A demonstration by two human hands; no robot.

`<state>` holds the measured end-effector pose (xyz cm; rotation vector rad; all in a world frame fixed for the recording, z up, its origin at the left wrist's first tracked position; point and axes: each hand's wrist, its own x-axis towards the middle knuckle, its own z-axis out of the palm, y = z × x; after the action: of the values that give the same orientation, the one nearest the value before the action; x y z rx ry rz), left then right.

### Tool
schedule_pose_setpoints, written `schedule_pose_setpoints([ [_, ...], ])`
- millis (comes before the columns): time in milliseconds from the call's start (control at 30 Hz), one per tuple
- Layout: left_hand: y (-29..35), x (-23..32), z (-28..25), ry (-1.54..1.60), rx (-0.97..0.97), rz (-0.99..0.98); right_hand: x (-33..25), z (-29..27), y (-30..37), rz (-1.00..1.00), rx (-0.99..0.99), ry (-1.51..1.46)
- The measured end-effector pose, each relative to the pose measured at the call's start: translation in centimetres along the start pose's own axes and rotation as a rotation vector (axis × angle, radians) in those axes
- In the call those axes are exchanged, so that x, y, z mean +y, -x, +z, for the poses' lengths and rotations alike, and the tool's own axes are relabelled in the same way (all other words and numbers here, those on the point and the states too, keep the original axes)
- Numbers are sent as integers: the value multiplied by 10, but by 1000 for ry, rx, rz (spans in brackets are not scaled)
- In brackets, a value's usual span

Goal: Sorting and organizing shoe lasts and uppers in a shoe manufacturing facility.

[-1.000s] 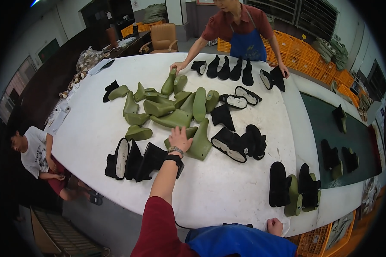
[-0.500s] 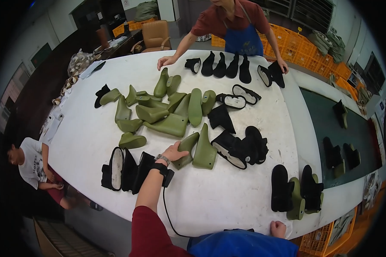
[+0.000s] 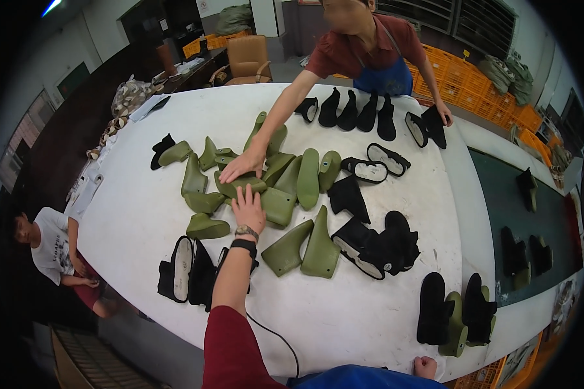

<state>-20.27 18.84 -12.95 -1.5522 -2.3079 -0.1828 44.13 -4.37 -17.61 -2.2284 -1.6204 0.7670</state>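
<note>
My left hand [image 3: 248,211], fingers spread, reaches over a pile of green shoe lasts. Its fingertips are at the edge of one green last [image 3: 246,186], and a wide last [image 3: 279,207] lies right beside the palm; I cannot tell how firmly it touches either. A co-worker's hand [image 3: 245,165] comes from the far side onto the same pile, just beyond my fingers. Two lasts [image 3: 320,249] lie apart on the near side of the pile. My right hand [image 3: 425,367] rests as a fist at the table's near edge, with nothing visible in it.
Black boots [image 3: 183,269] lie at my near left, partly behind my forearm. More black boots [image 3: 376,246] lie right of the lasts, and a row [image 3: 349,111] stands by the co-worker. Boots with lasts [image 3: 454,318] are at near right. A cable [image 3: 276,332] crosses the white table [image 3: 363,318].
My left hand has left the near last and moved forward to the pile, fingers spreading. The co-worker's arm has stretched in onto the pile. My right fist stays by the edge.
</note>
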Motion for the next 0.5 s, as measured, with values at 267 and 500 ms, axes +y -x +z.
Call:
schedule_pose_setpoints([
  [267, 15, 57, -10, 235, -490, -83, 6, -1, -7, 45, -46, -22],
  [500, 14, 54, -14, 222, -585, -104, 11, -1, -10, 49, -39, -61],
])
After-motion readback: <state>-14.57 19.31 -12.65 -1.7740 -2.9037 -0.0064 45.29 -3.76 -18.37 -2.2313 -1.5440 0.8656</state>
